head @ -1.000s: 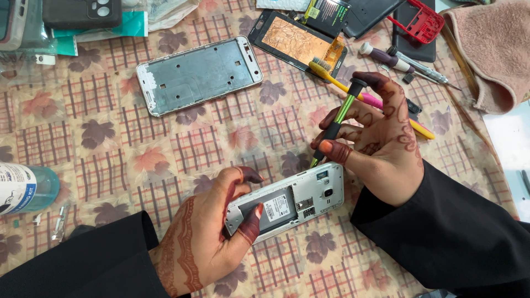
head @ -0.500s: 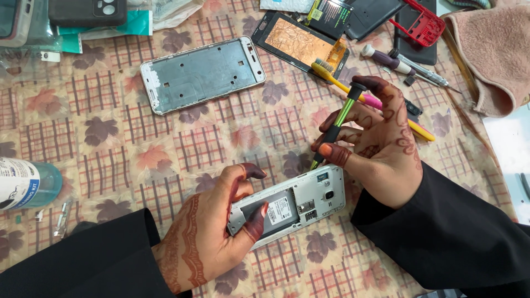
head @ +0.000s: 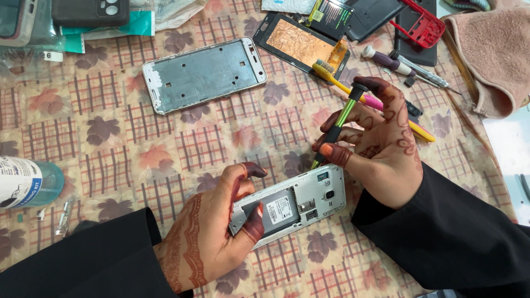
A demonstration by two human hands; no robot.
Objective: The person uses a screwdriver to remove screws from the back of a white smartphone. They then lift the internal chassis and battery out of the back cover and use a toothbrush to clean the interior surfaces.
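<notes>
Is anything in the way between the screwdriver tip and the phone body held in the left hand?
Nothing visible: the screwdriver in the right hand already meets the top edge of the phone body, which the left hand steadies.

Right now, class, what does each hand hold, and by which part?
The right hand pinches a green-and-black screwdriver around its black grip. The left hand clamps the opened phone at its left end.

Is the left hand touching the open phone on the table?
Touching. The head view shows the left hand gripping the open phone, thumb pressed on its inside.
</notes>
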